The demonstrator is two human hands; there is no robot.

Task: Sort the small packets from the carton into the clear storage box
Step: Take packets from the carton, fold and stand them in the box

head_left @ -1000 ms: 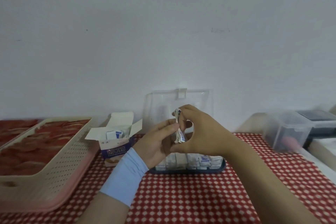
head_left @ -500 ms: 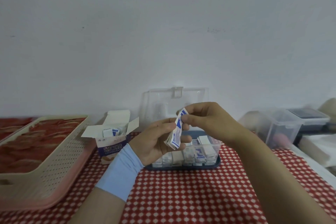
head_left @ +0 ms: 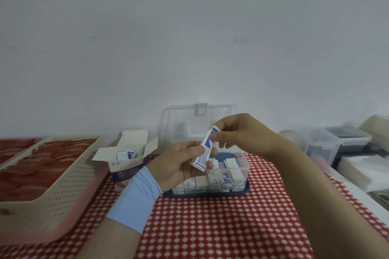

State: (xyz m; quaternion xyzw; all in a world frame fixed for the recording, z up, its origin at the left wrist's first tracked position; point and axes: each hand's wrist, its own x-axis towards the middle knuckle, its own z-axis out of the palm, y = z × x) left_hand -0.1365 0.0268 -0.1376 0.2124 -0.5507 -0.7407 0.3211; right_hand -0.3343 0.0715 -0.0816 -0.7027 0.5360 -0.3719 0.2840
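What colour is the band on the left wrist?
Light blue: the wristband is plain, with no pattern visible. It shows best in the head view, just below the left hand.

Red-white checked tablecloth (head_left: 221,227) (blue-white packets (head_left: 205,151)).
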